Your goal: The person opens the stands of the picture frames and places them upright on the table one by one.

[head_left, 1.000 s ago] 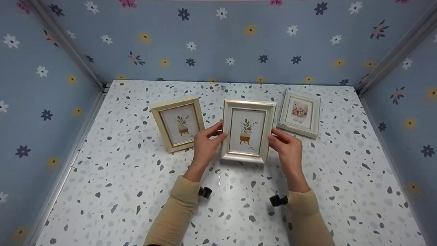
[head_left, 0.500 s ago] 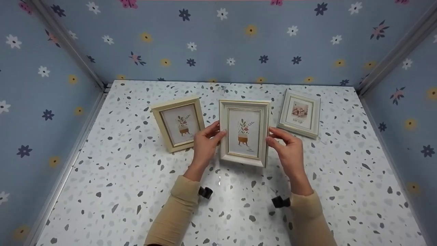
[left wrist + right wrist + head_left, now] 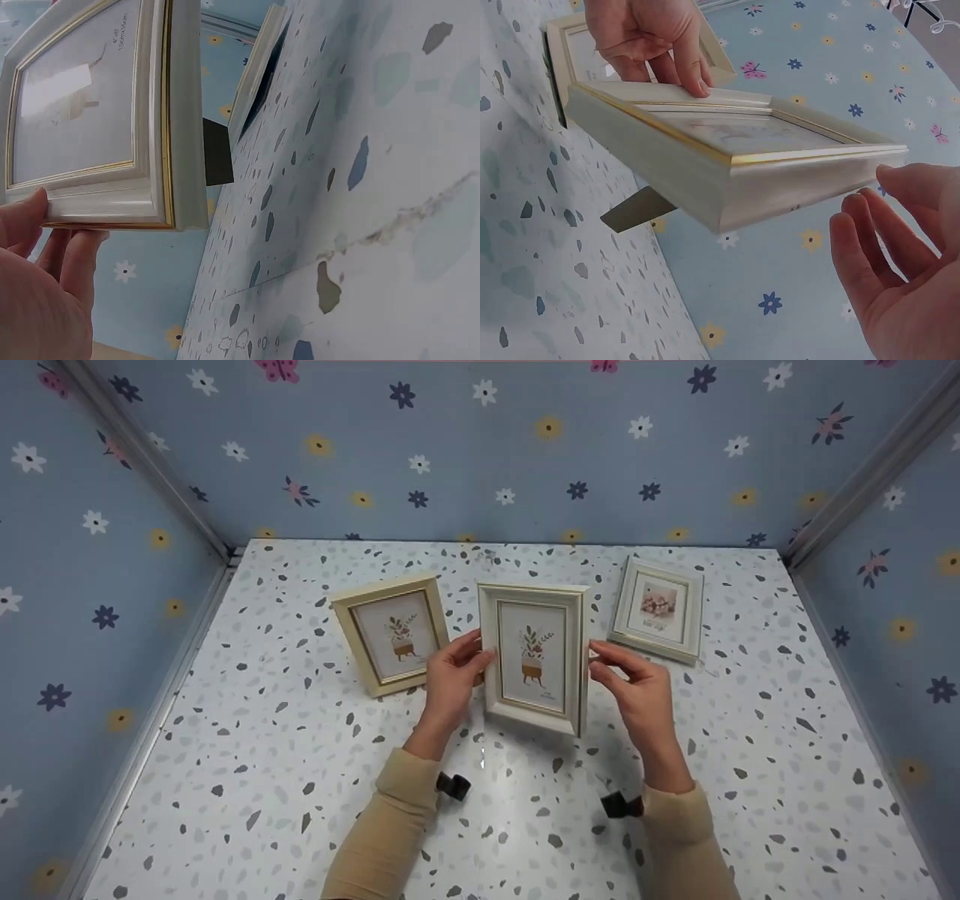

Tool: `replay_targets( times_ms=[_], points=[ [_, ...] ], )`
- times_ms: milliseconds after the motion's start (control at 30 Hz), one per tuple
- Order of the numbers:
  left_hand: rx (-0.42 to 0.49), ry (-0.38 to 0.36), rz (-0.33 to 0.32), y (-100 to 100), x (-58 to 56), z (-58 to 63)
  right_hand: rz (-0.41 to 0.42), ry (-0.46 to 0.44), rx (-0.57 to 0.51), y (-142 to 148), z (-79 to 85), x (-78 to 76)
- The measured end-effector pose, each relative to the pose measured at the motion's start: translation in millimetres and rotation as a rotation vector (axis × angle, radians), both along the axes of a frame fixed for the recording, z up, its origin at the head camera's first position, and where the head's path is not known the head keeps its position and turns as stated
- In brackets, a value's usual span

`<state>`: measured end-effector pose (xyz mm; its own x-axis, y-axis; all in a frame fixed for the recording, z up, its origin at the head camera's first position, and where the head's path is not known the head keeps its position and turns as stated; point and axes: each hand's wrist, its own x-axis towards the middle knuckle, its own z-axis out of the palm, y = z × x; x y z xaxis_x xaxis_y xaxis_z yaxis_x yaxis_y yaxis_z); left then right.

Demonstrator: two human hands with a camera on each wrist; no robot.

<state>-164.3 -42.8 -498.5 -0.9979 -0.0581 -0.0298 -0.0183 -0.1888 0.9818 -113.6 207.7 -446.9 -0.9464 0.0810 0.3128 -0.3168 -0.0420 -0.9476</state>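
My left hand (image 3: 450, 671) pinches the left edge of an off-white picture frame (image 3: 489, 682) with gold trim, thumb in front and fingers behind. The frame stands upright over the table, turned at an angle, and its print shows a potted plant. Behind it a dark stand leg (image 3: 217, 152) sticks out in the left wrist view. At the opposite edge is my right hand (image 3: 637, 690), its thumb and fingers loosely bent and parted, fingertips right at the frame's side. In the right wrist view this hand (image 3: 907, 255) has no part of the frame enclosed between thumb and fingers.
A cream picture frame (image 3: 365, 649) with a similar plant print stands at the left. Farther back on the right, another off-white frame (image 3: 694, 615) with a pink print lies flat. The speckled table (image 3: 262, 780) meets a blue flowered wall (image 3: 465, 435).
The held frame has shifted slightly left and turned, its lower right corner coming nearer. My right hand has drawn a little to the right, its fingertips loosening from the frame's edge.
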Motion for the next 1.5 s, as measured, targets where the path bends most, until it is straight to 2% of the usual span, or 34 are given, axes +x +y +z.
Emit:
replay_targets(
  times_ms=[133, 333, 500, 867, 1100, 1367, 1500],
  points=[
    [-0.002, -0.007, -0.014, -1, -0.9, 0.7, 0.017, -0.014, -0.024, 1, -1.1, -0.6],
    [-0.020, -0.028, -0.029, -2, -0.4, 3.3, 0.035, -0.070, 0.009, 0, -2.1, -2.4],
    [0.011, -0.043, -0.053, -2, 0.9, 4.1, 0.048, -0.098, 0.038, -2, -5.2, -4.6],
    [0.127, -0.041, -0.118, 1, 2.5, 4.3, 0.121, -0.094, 0.092, -11, -9.0, -1.8],
    [0.106, -0.046, -0.160, 1, 4.9, 5.7, 0.165, -0.088, 0.138, -22, -10.2, 0.6],
    [0.115, 0.006, -0.192, 1, 7.2, 6.1, 0.279, -0.071, 0.131, -43, 6.5, 14.1],
    [0.120, -0.001, -0.185, 3, 7.9, 5.7, 0.319, -0.054, 0.141, -50, 7.3, 16.9]
  ],
)
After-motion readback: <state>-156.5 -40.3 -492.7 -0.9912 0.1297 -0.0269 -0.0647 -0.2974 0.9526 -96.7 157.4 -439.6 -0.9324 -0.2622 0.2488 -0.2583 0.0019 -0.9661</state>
